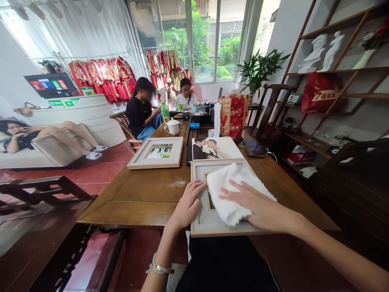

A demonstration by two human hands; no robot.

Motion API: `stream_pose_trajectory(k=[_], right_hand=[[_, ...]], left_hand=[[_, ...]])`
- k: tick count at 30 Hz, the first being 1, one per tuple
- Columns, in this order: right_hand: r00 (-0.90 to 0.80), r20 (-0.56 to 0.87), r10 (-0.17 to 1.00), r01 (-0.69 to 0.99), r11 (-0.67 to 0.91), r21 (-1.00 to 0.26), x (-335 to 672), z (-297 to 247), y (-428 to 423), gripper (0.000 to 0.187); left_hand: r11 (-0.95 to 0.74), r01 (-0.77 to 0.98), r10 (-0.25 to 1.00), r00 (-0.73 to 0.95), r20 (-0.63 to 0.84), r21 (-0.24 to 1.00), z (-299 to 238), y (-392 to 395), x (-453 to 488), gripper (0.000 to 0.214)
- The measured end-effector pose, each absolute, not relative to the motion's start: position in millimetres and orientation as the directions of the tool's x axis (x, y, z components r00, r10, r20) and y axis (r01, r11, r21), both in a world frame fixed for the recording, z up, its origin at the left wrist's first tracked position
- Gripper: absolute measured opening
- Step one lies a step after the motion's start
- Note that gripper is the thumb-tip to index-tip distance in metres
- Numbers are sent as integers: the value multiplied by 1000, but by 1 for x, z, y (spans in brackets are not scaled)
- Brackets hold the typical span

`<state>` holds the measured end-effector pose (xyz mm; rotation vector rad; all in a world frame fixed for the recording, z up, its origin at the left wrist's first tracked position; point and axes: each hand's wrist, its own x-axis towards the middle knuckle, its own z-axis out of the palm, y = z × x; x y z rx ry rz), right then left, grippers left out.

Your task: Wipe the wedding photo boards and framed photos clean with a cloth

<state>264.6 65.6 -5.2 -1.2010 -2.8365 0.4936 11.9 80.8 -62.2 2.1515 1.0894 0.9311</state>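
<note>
A picture frame with a pale wooden edge lies flat at the table's front edge, close to my body. On its left rim rests my left hand, fingers bent over the edge and holding it. My right hand holds a bunched white cloth against the frame's face, its fingers spread over the cloth from above. The cloth hides most of the picture inside. Just behind lies a wedding photo panel showing a couple. Another framed picture lies flat farther left, apart from both hands.
The wooden table also bears a white lidded mug, a green-labelled bottle and a red paper bag. Two people sit at its far end. A charging cable runs off its right side. A wooden chair stands at left.
</note>
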Motion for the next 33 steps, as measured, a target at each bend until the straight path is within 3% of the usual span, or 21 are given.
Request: stream_pose_trajectory(k=[3,7,15,18,21,25,29,33], right_hand=[[-740,-254,622,663,613,-430,277,19,29,90],[-685,-302,663,721,557,-411,300,28,15,81],[-496,59,867,866,498,-49,309,-19,100,77],[-455,168,875,887,462,-4,301,-28,135,75],[-510,190,839,854,520,-7,287,-30,152,79],[-612,98,785,782,619,-75,268,-26,137,85],[-738,-74,671,661,697,-276,260,-10,83,91],[-807,-207,554,576,657,-487,272,19,21,96]], left_hand=[[-528,455,834,435,338,717,-63,81,12,51],[-526,461,837,430,338,715,-63,81,12,51],[-510,468,844,433,316,722,-60,80,12,51],[-514,466,842,433,320,720,-61,81,11,50],[-515,470,842,434,320,717,-63,81,11,50],[-520,462,839,434,328,718,-62,81,11,51],[-517,462,842,428,330,721,-61,81,12,50],[-527,455,837,425,344,718,-63,81,13,51]])
